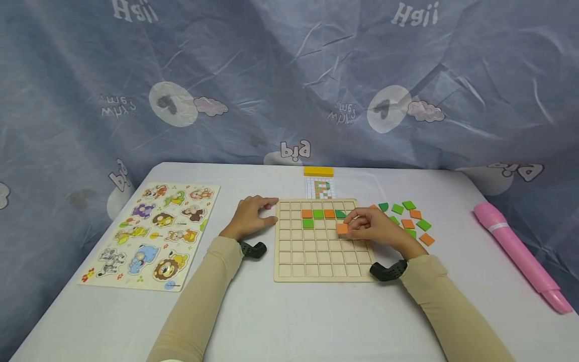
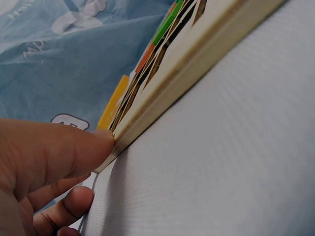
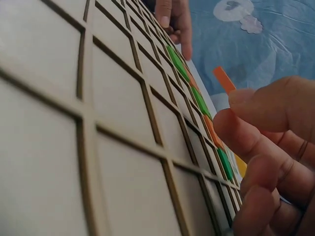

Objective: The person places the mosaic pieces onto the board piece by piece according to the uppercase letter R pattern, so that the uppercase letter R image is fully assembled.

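Note:
A wooden grid board (image 1: 321, 257) lies on the white table. At its left side is my left hand (image 1: 250, 217), thumb and index finger spread along the edge; the left wrist view shows the thumb (image 2: 88, 150) touching the board's rim. Above the board, my right hand (image 1: 377, 229) pinches an orange square tile (image 1: 342, 229) between thumb and finger. In the right wrist view that tile (image 3: 225, 80) is tilted and clear of the grid. One row holds orange and green squares plus a dark green rounded tile (image 1: 340, 214); a green square (image 1: 308, 223) sits just below.
Loose orange and green tiles (image 1: 424, 224) are scattered right of the board. Behind it lie a colored pattern card (image 1: 322, 188) and a yellow block (image 1: 318, 171). An animal puzzle board (image 1: 154, 241) is at left, a large pink marker-shaped object (image 1: 520, 256) at right.

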The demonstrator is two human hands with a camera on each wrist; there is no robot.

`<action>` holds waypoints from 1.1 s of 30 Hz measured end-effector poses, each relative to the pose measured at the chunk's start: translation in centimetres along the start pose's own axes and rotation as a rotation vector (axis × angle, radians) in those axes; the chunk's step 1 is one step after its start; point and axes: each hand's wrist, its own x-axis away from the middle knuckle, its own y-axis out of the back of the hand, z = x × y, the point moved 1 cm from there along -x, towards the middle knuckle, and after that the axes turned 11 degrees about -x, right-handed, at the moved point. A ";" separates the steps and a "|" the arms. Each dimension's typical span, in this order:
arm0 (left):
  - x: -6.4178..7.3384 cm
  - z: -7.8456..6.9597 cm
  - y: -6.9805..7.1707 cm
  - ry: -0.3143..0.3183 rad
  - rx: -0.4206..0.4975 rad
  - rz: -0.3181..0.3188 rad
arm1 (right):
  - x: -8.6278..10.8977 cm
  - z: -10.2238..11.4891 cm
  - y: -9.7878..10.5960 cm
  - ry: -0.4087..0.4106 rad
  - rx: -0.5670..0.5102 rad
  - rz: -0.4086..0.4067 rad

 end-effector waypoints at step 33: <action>0.1 -0.3 0.2 0.010 0.000 0.005 | -4.9 1.7 -6.2 0.050 0.339 0.045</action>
